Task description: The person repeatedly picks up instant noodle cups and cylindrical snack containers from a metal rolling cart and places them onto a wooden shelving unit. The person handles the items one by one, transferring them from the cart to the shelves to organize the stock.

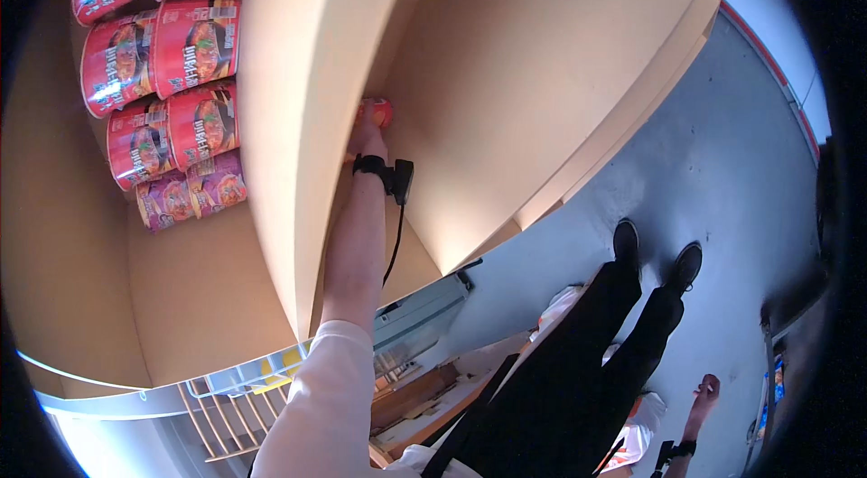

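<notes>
My left hand [368,133] reaches deep into a compartment of a tan shelf unit [501,85]. It grips a small red container [384,113], probably an instant noodle tub; most of it and my fingertips are hidden by the hand and the shelf board. My right hand [708,388] hangs low beside my body, fingers curled, with nothing seen in it. Past the tan board [284,139], the neighbouring compartment holds stacked red instant noodle tubs [198,48] in two columns. Two purple noodle tubs [217,185] stand at the end of those columns.
A wire basket [250,376] and a wooden rack [234,420] are at the lower left. Cardboard boxes [420,400] and a plastic bag [640,434] lie near my legs. Grey floor [677,160] stretches around my shoes. A dark metal frame [769,370] stands at the right.
</notes>
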Tool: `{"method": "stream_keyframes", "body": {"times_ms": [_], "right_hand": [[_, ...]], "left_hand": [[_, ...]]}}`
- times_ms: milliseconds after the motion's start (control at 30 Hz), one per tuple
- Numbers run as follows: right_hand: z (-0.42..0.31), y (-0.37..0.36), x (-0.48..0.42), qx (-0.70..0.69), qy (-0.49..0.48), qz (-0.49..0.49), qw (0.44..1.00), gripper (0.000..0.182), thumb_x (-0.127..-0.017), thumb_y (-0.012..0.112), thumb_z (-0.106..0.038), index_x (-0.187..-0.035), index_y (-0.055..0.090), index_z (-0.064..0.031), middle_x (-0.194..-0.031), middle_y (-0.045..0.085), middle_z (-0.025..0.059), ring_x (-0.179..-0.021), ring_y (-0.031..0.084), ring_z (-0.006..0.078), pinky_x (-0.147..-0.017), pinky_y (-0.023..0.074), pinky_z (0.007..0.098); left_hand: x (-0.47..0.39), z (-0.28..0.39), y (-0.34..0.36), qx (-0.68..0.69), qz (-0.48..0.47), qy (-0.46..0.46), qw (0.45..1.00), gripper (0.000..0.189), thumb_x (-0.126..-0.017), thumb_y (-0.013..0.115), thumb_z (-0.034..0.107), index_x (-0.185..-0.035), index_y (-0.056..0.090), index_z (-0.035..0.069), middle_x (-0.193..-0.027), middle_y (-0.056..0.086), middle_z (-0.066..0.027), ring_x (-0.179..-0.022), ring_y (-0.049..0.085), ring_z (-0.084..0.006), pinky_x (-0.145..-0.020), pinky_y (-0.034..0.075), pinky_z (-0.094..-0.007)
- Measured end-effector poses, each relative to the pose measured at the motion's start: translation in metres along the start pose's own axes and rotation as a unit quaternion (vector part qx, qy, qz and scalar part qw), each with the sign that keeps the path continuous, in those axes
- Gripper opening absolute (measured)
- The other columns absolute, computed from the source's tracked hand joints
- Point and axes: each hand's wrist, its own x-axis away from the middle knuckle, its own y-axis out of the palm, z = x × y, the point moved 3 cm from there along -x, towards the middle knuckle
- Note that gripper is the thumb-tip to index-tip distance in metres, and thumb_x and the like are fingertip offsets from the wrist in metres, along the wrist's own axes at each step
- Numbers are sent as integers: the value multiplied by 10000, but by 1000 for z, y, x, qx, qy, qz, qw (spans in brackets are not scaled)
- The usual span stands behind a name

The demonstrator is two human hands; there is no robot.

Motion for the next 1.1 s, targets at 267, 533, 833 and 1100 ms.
{"method": "stream_keyframes", "body": {"times_ms": [267,533,833,1100], "right_hand": [[-24,31,27,-65,17,-29,997,277,-906,584,-316,-1048,589,-79,-892,587,28,-766,554,119,-571,492,267],[-33,13,54,-49,12,-12,999,243,-907,572,-286,-1012,591,-68,-863,582,43,-746,569,135,-548,503,273],[-3,19,58,-82,31,-17,996,181,-904,544,-239,-970,586,-76,-858,582,26,-732,574,134,-549,487,264],[-3,48,74,-94,14,-47,994,168,-891,543,-221,-969,585,-77,-855,583,26,-740,578,143,-555,492,275]], "left_hand": [[-15,-40,3,53,-44,-12,998,697,-760,612,626,-1138,603,40,-1078,608,-134,-937,588,-255,-797,455,-367],[-24,-47,19,124,-91,-17,988,646,-778,609,607,-1133,596,67,-1022,592,-107,-879,564,-232,-736,446,-354],[-35,-58,27,176,-123,-19,976,589,-798,605,585,-1127,589,97,-960,573,-77,-813,538,-206,-668,435,-339],[-39,-44,41,205,-164,-18,965,538,-815,602,565,-1122,582,124,-904,556,-50,-755,514,-182,-607,426,-325]]}}
